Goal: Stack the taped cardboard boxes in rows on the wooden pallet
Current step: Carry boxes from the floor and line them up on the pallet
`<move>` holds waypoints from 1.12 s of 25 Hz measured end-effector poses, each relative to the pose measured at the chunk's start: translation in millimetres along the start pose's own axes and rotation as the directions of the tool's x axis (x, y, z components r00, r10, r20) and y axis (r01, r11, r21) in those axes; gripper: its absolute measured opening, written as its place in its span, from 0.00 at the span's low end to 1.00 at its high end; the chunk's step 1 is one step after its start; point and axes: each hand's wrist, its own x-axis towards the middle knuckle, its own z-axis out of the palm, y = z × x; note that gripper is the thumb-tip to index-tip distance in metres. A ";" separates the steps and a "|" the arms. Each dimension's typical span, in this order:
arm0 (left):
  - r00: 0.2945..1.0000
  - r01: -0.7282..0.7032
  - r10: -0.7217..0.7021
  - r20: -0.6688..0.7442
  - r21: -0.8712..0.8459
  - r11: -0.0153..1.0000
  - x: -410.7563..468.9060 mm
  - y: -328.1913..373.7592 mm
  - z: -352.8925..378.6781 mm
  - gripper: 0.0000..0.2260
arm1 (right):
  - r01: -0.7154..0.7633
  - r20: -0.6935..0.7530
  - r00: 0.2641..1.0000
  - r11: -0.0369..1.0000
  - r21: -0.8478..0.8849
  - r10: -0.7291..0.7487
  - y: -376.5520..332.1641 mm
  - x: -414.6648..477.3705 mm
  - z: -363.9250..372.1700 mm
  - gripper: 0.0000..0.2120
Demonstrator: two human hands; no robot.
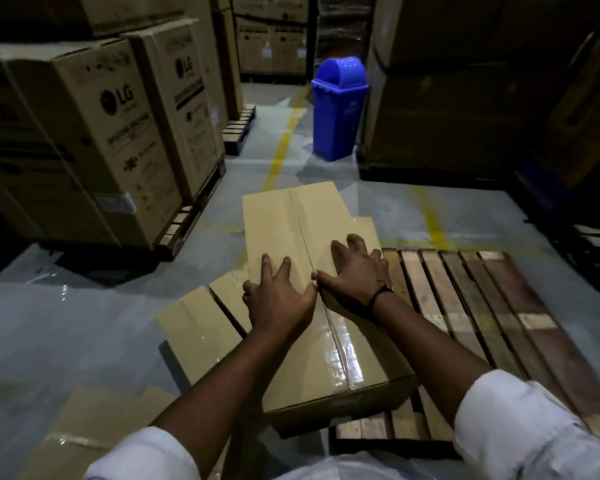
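Slatted brown wooden pallet [482,306]: bare over most of its visible boards, so the row is judged barely begun. Long tan cardboard box with a glossy taped seam [278,230]: lies lengthwise along the pallet's left edge, near end over the corner slats. How much of its underside the boards carry is hidden. Smaller tan taped boxes on the floor [194,323]: close against its left side. Left hand [278,296] and right hand [354,271]: both laid flat on the lid with fingers spread, thumbs meeting at the seam, grasping nothing. Risks: palms alone give no hold, so a push may skew the box or slip on the slick tape. If it overhangs the left edge it could tip towards the floor boxes. A crooked first box would throw the row off.
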 end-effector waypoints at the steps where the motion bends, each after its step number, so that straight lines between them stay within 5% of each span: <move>1: 1.000 -0.011 0.011 0.016 0.000 1.000 -7.4 11.1 7.2 0.37 | -0.018 -0.005 1.000 1.000 -0.005 0.018 14.9 -7.8 -3.9 0.41; 15: 0.928 -0.304 0.296 0.226 0.002 0.953 -121.6 226.4 123.5 0.36 | -0.297 -0.044 0.952 0.951 0.090 0.302 286.2 -116.3 -69.8 0.42; 28: 0.834 -0.472 0.435 0.340 0.032 0.881 -110.3 280.6 207.3 0.42 | -0.479 0.018 0.876 0.866 0.141 0.482 377.5 -122.8 -66.9 0.46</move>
